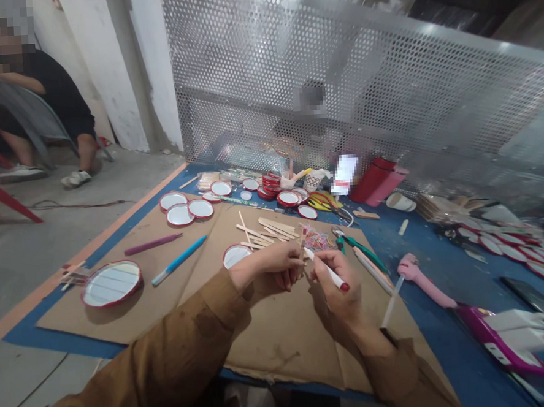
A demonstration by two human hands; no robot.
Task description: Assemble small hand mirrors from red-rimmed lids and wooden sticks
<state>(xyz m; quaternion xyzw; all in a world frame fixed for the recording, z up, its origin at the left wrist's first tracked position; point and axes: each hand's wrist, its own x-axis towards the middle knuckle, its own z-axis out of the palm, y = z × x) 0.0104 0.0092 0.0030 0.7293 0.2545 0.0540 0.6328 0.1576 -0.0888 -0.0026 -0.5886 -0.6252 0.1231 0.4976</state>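
The left hand [271, 268] is closed, its fingers curled around a thin wooden stick [302, 244] that stands nearly upright. The right hand [339, 282] grips a white marker [326, 269] with a red end, pen-style, its tip right at the stick; whether they touch is too small to tell.

Just beyond the hands, on a brown cardboard sheet [281, 356], a red-rimmed round lid [235, 255] sits partly hidden by the left wrist. A loose heap of wooden sticks [264, 231] lies beside a small pile of colored rubber bands [315, 239], and green-handled pliers [360, 250] lie near the right hand.

Farther left are a blue craft knife [178, 260], a purple pen [152, 244] and a larger lid [111, 284] lined with strips. More red-rimmed lids [287, 198] spread across the blue table [417, 244], with a pink glue gun [424, 283] at the right — and behind everything, a perforated metal screen [338, 83]. A seated person [49, 100] is well apart, at the upper left.
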